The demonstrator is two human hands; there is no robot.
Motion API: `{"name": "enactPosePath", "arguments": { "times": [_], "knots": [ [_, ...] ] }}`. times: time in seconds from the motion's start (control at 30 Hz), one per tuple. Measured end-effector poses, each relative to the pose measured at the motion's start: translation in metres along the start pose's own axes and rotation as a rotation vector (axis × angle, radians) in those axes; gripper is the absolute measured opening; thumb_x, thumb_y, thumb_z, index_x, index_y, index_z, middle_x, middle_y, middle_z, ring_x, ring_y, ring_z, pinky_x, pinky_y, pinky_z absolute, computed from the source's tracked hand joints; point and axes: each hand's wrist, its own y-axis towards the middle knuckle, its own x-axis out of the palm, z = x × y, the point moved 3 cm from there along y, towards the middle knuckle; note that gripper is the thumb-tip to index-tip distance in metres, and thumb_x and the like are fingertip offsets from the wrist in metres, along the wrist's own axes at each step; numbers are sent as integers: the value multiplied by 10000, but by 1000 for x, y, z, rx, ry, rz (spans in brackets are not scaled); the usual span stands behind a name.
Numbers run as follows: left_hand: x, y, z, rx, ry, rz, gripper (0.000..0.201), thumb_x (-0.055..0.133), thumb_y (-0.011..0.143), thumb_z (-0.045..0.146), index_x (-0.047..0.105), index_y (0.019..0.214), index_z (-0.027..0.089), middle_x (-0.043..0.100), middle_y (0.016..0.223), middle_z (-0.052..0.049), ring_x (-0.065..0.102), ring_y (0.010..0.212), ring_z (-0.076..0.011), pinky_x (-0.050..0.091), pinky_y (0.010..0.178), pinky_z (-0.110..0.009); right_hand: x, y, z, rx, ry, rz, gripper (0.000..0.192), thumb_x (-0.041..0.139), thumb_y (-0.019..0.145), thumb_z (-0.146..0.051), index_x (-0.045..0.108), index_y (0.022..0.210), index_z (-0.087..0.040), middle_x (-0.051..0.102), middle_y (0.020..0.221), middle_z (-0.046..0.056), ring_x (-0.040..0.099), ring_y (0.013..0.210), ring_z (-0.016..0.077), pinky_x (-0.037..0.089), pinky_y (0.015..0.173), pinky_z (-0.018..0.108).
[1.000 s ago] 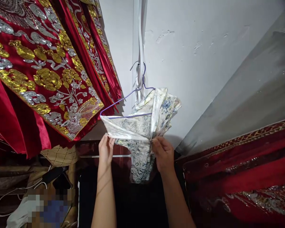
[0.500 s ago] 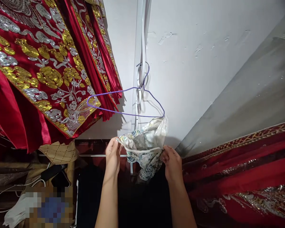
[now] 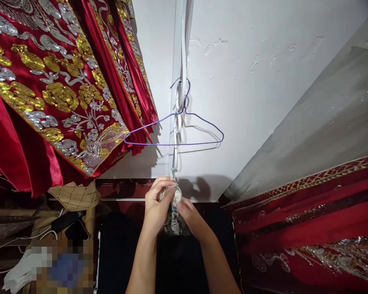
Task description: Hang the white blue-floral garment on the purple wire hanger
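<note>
A small white garment with a blue-green print (image 3: 175,225) is bunched between my two hands and hangs down below them, mostly hidden by the fingers. My left hand (image 3: 157,202) is closed on its upper part, thumb across the front. From the other side my right hand (image 3: 190,214) pinches the same cloth, its fingertips partly behind the fabric. Above both hands, a purple wire hanger (image 3: 175,144) hangs from a white strap (image 3: 182,49) with no cloth on its bar.
Red robes with gold and silver embroidery (image 3: 61,98) hang at upper left. Dark red embroidered fabric (image 3: 309,228) fills the lower right under a sheer grey cover (image 3: 309,122). A wooden stand (image 3: 92,220) at lower left holds a dark phone-like object (image 3: 76,232) and a white cable.
The garment has come off the hanger's right end and folded together. My hands, which held it stretched wide, have drawn close together. The hanger has swung level.
</note>
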Motion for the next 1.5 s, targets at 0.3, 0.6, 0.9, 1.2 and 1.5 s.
{"name": "enactPosePath", "arguments": {
  "times": [0.3,0.6,0.9,1.2,1.5],
  "knots": [
    [-24,15,-9,-96,262,-483,490,385,1015,513,720,896,176,661,893,-68,602,890,-241,469,878,-332,-25,21,-43,-44,-131,-151,64,737,706,-216,708,736,-167,658,656,8,583,571,158,479,558,275],
    [-86,22,-2,-144,702,-596,436,463,976,515,624,809,145,564,761,3,490,706,-144,395,646,-223,-108,77,-114,-323,-72,535,118,710,656,-251,644,744,-208,665,661,1,610,565,171,500,531,266],
    [-113,44,35,165,1099,-537,334,350,1048,367,600,892,209,648,857,-19,603,883,-196,429,1011,-388,-131,141,-72,-309,-721,304,306,618,812,-366,731,1000,-154,766,1046,91,699,983,262,532,824,341],
    [-119,73,48,274,1333,-541,325,400,1033,336,681,1166,240,692,1283,-60,470,1396,-282,350,1179,-522,-169,105,-106,-225,-934,407,239,656,783,-370,726,824,-145,758,845,75,689,817,266,465,668,300],
    [-93,104,96,404,1158,-217,359,381,1037,381,648,1195,200,677,1288,-89,602,1214,-275,455,1074,-428,-171,72,-132,-234,-982,445,263,672,793,-380,762,885,-151,774,853,81,706,796,276,486,643,307]
  ]
}}
